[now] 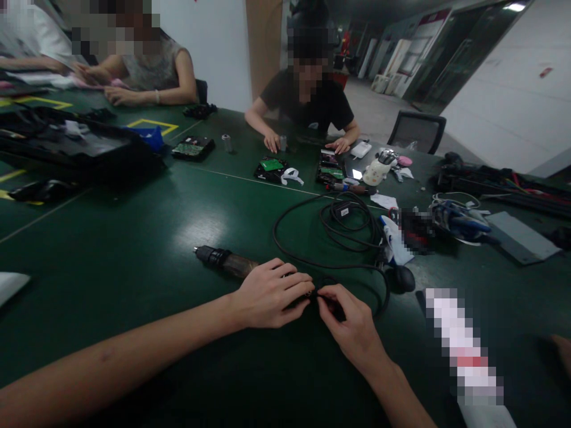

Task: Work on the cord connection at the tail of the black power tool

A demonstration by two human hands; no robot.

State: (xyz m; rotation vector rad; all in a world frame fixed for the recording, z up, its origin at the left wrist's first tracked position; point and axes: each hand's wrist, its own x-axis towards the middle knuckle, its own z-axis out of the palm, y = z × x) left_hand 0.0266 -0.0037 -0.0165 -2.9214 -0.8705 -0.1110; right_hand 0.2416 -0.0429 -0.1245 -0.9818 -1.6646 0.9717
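Note:
An electric screwdriver [236, 265] lies on the green table with its dark tip pointing to the upper left. My left hand [274, 294] is wrapped over its rear half and hides that part. At the tool's back end, my right hand [345, 312] pinches the black cable's plug between thumb and fingers, at the join with the tool. Whether the plug is fully seated I cannot tell. From there the black cable [307, 260] runs off in loops to a coil beyond my hands.
Beyond the cable lie another screwdriver [352, 188], circuit-board units [270, 168] and a white cup [377, 171]. A person in black [303, 98] sits opposite. Right stand a dark round object [401, 278], a grey plate [520, 236] and a blurred white strip [484, 410]. Black trays [75, 145] lie left.

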